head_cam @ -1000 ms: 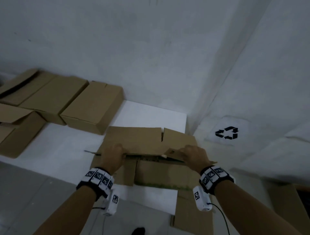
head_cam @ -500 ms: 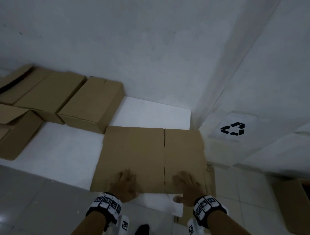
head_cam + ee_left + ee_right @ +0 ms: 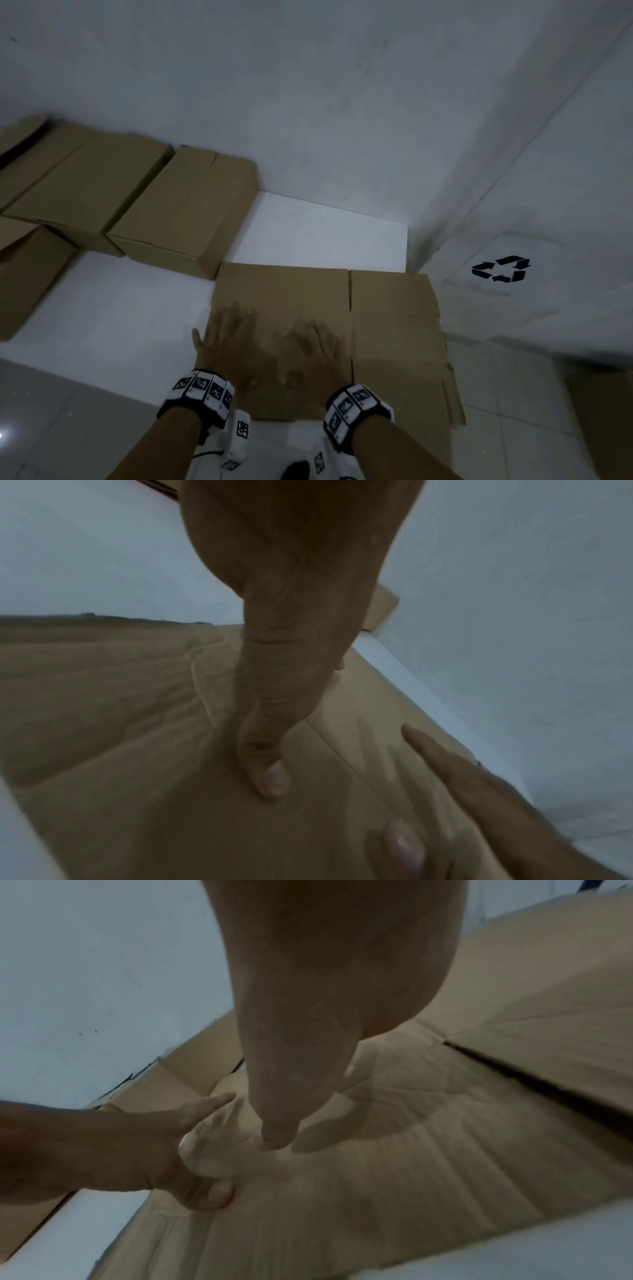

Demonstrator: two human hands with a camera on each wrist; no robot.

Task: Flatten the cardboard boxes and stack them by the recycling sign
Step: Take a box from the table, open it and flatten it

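A flattened brown cardboard box (image 3: 387,315) lies on the white floor sheet in the corner, on top of other flat cardboard whose edges (image 3: 454,394) show at its right. My left hand (image 3: 226,339) and right hand (image 3: 311,349) press flat on its left panel, side by side, fingers straight and spread. The left wrist view shows my left hand (image 3: 274,723) flat on the cardboard (image 3: 120,723); the right wrist view shows my right hand (image 3: 291,1083) flat on the cardboard (image 3: 394,1164). The black recycling sign (image 3: 500,273) is on the wall to the right.
Several unflattened cardboard boxes (image 3: 181,212) stand along the back wall at the left, one more (image 3: 27,274) at the far left. A white sheet (image 3: 120,325) covers the floor under them. Another cardboard piece (image 3: 606,428) lies at the far right. Grey tiles (image 3: 51,428) lie in front.
The top flap was folded down and the box now lies fully flat. Both hands moved from its near edge onto the left panel, closer together.
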